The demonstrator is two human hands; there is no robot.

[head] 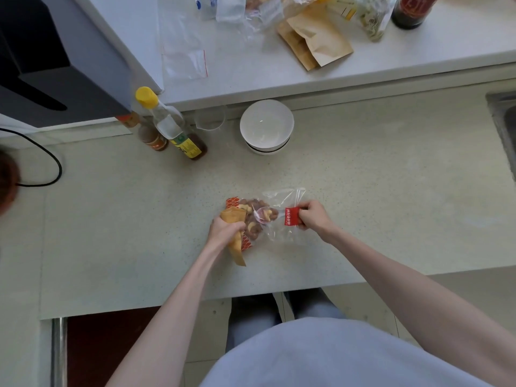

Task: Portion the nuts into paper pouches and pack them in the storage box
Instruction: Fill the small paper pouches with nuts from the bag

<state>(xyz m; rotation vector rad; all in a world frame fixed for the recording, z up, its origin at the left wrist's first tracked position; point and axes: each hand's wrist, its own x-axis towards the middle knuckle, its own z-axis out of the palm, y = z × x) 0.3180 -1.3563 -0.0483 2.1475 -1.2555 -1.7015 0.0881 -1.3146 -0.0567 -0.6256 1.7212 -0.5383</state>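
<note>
A clear plastic bag of mixed nuts with red printed ends lies on the pale counter in front of me. My left hand grips a brown paper pouch together with the nut-filled end of the bag. My right hand pinches the bag's red-labelled top end and holds it out to the right. More brown paper pouches lie on the raised shelf at the back. No storage box is in view.
Stacked white bowls and a clear glass stand at the back of the counter, with two sauce bottles to their left. The shelf holds clear zip bags, snack packets and a dark jar. A sink edge is at far right.
</note>
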